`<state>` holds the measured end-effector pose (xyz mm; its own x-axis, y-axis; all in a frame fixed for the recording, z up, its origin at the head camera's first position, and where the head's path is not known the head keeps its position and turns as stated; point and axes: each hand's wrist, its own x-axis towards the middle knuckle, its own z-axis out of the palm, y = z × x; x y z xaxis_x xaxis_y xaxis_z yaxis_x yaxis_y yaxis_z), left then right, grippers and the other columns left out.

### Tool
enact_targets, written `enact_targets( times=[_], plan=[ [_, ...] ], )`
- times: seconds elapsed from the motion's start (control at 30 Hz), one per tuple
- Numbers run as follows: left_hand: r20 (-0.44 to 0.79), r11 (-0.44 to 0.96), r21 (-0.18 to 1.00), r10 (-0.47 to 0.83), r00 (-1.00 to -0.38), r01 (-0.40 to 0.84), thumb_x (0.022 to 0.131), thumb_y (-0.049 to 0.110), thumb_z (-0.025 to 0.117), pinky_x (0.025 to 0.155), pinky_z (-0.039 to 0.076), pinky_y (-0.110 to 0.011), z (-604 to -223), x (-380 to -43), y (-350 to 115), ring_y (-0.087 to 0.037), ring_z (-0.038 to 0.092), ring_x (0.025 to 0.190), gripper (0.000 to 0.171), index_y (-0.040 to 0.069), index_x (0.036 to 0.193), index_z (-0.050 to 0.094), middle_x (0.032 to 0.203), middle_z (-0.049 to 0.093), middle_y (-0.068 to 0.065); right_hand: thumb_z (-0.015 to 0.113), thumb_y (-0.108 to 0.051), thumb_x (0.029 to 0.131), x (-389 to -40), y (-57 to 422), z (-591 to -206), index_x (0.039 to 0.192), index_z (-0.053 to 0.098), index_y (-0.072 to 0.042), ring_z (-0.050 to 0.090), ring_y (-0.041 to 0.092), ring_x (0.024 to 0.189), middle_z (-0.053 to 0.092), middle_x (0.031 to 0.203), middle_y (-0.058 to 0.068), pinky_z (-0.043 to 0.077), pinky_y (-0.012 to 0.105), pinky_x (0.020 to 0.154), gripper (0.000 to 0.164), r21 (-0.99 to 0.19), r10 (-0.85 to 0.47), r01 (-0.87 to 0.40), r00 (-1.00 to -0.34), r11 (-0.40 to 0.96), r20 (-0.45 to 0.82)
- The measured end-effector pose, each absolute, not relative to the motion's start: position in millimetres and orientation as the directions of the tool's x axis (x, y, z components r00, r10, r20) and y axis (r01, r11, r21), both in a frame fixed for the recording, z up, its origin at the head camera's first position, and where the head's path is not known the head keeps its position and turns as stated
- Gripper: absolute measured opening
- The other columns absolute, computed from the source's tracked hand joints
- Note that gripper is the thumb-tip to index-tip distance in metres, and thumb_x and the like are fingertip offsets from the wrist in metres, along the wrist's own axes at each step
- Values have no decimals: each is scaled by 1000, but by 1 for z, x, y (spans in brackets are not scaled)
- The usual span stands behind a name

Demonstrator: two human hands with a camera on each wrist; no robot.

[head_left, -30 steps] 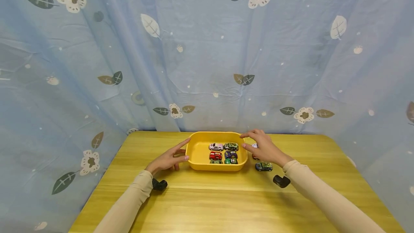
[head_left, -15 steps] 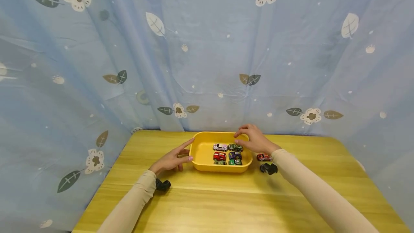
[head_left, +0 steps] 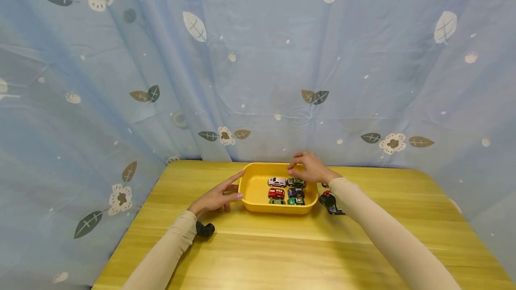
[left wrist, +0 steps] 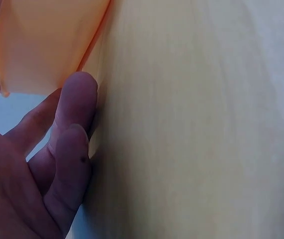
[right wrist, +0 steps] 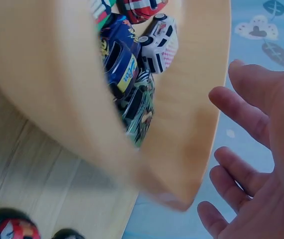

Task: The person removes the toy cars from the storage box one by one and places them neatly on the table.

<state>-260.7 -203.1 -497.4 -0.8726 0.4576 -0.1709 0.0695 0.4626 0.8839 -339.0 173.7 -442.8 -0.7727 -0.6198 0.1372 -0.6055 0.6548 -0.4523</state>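
A yellow tray (head_left: 278, 209) on the table holds several toy cars: a white car (head_left: 277, 182), a red car (head_left: 276, 193), a camouflage car (head_left: 296, 182), a dark blue car (right wrist: 119, 62) and green ones in front. At the tray's left end, my left hand (head_left: 213, 198) has its fingers spread, thumb and forefinger at the wall; the left wrist view (left wrist: 27, 164) shows its fingertips right by it. My right hand (head_left: 310, 169) is over the far right corner, fingers slightly bent. In the right wrist view nothing is between those fingers (right wrist: 241, 109).
Right of the tray, a dark green toy car (head_left: 335, 210) and a red one (right wrist: 17, 230) lie on the wooden table (head_left: 258, 249), partly covered by my right wrist and its black camera mount. A blue flowered curtain (head_left: 258, 79) hangs behind the table's back edge.
My right hand has moved left and away from me, from the tray's right end to its far right corner. My left hand keeps its place at the left end; the view has shifted slightly.
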Motion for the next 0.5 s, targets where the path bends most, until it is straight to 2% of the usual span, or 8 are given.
enact_targets(
  times=[0.33,0.5],
  plan=[
    [-173,460,886,453,-875,63,104,44,69,57,48,-31,-498,-262,-203,-26,65,65,80,56,165,20,164,43,-25,70,-30,104,-345,151,-445,112,84,-12,43,50,145,55,153,29,30,69,119,24,-416,-659,-634,-745,652,104],
    [-174,458,887,452,-875,60,104,43,70,57,48,-32,-498,-262,-203,-26,65,65,80,56,165,20,164,43,-25,70,-33,104,-347,145,-446,108,85,-15,40,52,146,51,157,28,30,73,117,24,-418,-653,-618,-754,666,74]
  ],
)
